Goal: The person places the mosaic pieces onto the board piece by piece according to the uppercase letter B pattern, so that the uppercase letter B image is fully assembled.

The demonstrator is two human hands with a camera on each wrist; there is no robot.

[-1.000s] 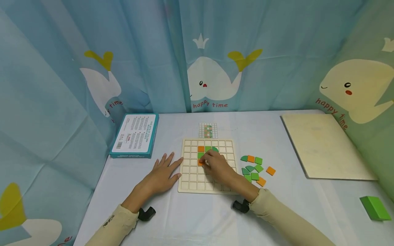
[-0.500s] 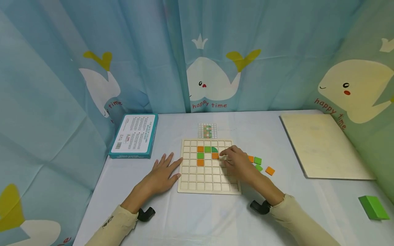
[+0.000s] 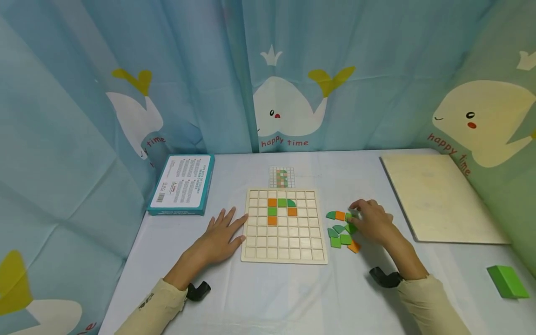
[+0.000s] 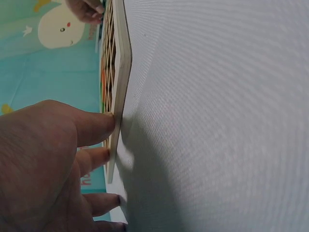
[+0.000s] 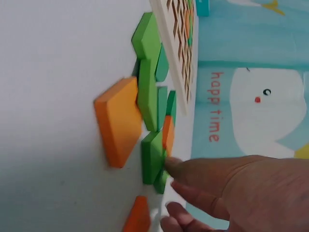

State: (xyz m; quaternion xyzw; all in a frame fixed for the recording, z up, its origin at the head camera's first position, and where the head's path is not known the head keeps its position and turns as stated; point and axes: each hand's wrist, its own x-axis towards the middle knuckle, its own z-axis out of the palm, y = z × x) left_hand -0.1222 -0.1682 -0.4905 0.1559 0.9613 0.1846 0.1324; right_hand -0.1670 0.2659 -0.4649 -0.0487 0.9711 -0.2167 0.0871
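A pale wooden grid board (image 3: pixel 261 255) holds orange tiles, green tiles (image 3: pixel 282 202) and a dark green rounded piece (image 3: pixel 291 203). My left hand (image 3: pixel 217 239) lies spread at its left side, with thumb and index finger touching the edge of the board (image 4: pixel 124 58). Right of the board, my right hand (image 3: pixel 374 223) is over the loose tiles, its fingers bent loosely. In the right wrist view the thumb of that hand (image 5: pixel 231 193) is against a green tile at the far side of the pile; no lifted tile shows. Nearer lie a green tile (image 5: pixel 152 157) and an orange tile (image 5: pixel 118 121).
A small printed grid card (image 3: pixel 282 177) lies behind the board. The teal-edged box (image 3: pixel 182 184) is at the back left. On the right are a large plain wooden panel (image 3: pixel 444 200) and a green block (image 3: pixel 507 282). Patterned curtains surround the table.
My right hand has moved right, off the board to the loose tiles, uncovering the tiles on the grid. My left hand has stayed at the board's left edge.
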